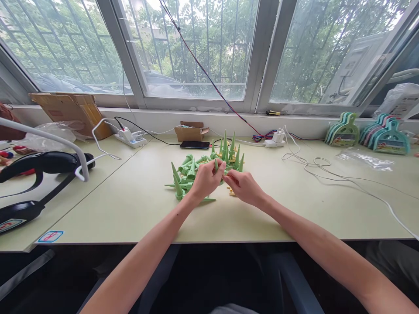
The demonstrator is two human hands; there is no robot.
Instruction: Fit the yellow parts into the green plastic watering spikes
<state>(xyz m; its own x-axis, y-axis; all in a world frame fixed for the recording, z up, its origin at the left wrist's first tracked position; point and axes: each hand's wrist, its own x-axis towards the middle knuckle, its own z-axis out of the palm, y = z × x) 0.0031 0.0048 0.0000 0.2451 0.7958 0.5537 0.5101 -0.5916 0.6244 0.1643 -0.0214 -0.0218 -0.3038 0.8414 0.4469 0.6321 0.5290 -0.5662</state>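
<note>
My left hand (pixel 207 178) is closed around a green plastic spike (pixel 216 165), whose pointed tip sticks up past the fingers. Close beside it, my right hand (pixel 244 185) pinches a small yellowish piece (pixel 224 175) against the lower end of that spike; the fingers hide most of the piece. To the left lies a loose heap of green spikes (pixel 188 173), some on their sides and some point up. Behind my hands, several green spikes (pixel 232 148) stand upright with yellow parts at their bases. Small yellow pieces (pixel 231 191) lie by my right hand.
Behind the spikes are a black phone (pixel 194 145) and a small open cardboard box (pixel 191 131). Power strips (pixel 131 140) and loose white cables (pixel 314 163) lie on the table. A black headset (pixel 46 168) sits at left, teal dustpan-like items (pixel 389 138) at right.
</note>
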